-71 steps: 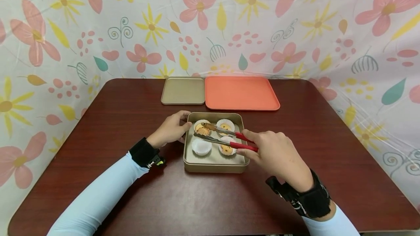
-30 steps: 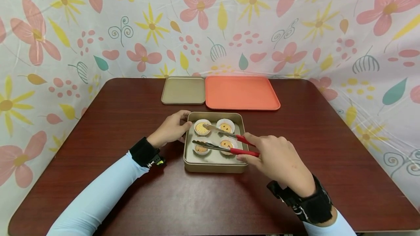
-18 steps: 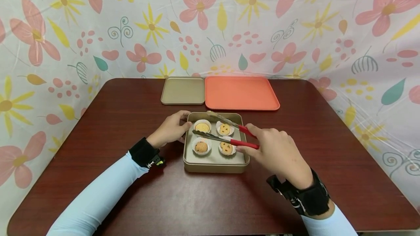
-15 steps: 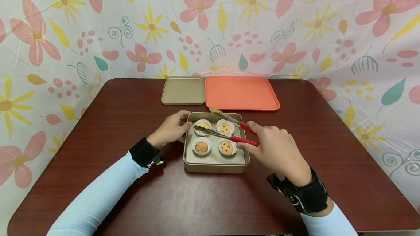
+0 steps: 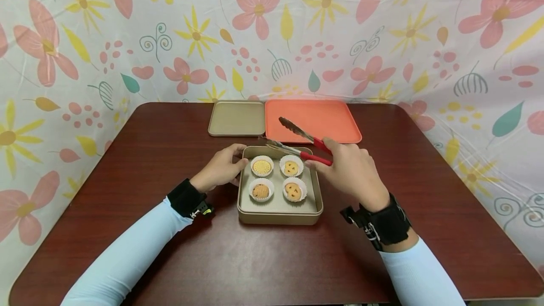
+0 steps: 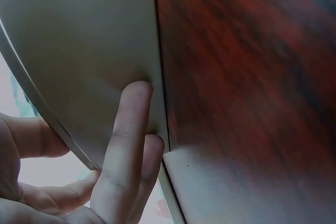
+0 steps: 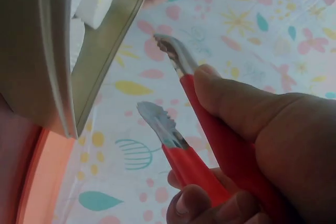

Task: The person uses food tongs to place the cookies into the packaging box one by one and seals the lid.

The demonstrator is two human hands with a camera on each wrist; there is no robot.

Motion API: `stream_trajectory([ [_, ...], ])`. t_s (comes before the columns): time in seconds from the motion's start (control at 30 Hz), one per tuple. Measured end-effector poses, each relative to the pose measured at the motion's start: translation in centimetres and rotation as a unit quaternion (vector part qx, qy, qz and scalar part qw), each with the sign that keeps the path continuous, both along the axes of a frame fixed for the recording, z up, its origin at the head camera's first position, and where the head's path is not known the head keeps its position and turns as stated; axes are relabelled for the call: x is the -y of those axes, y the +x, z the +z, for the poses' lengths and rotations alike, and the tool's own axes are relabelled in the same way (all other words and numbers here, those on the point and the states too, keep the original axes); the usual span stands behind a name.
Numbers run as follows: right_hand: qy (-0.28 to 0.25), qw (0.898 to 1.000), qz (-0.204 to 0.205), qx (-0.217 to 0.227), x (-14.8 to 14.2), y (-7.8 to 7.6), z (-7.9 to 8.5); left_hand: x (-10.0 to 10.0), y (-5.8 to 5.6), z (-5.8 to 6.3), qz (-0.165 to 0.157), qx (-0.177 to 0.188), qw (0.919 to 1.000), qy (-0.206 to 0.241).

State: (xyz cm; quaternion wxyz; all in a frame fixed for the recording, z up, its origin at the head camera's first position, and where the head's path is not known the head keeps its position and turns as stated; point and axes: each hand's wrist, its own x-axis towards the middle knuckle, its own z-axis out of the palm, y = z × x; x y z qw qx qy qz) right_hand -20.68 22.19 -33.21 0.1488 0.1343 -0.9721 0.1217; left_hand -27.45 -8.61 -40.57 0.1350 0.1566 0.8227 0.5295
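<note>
Now | left hand (image 5: 222, 166) gripping tin (image 5: 280, 218) | right hand (image 5: 352, 169) holding tongs (image 5: 315, 158) aloft

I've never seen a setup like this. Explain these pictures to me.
There is no machine here: a person works bare-handed. The wide pictures come from a camera worn on the head; the two closer ones are taken from the left and right wrists. On the dark table sits an open tin with four cookies in white paper cups. Behind it lie a beige tray and an orange tray. The left hand grips the tin's side; the right hand holds red-handled tongs, spread open with nothing between their tips.
</note>
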Motion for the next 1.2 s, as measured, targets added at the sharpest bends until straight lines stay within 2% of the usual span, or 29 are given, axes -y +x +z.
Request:
stream_trajectory([
  [0.23,-0.003,1.0,-0.022,0.005,-0.2,-1.5,0.5,-0.1,0.0,0.1,-0.001,0.0,1.0,0.001],
  [0.57,-0.035,0.998,-0.052,-0.004,-0.6,-3.4,0.8,0.0,0.0,0.1,0.0,-0.003,1.0,-0.001],
  [0.9,-0.055,0.995,-0.087,-0.017,-1.5,-5.8,-0.1,0.1,0.2,0.1,0.003,0.003,1.0,-0.003],
  [1.2,-0.076,0.986,-0.142,-0.038,-2.6,-8.2,-1.4,0.0,0.1,0.0,0.001,-0.001,1.0,0.002],
])
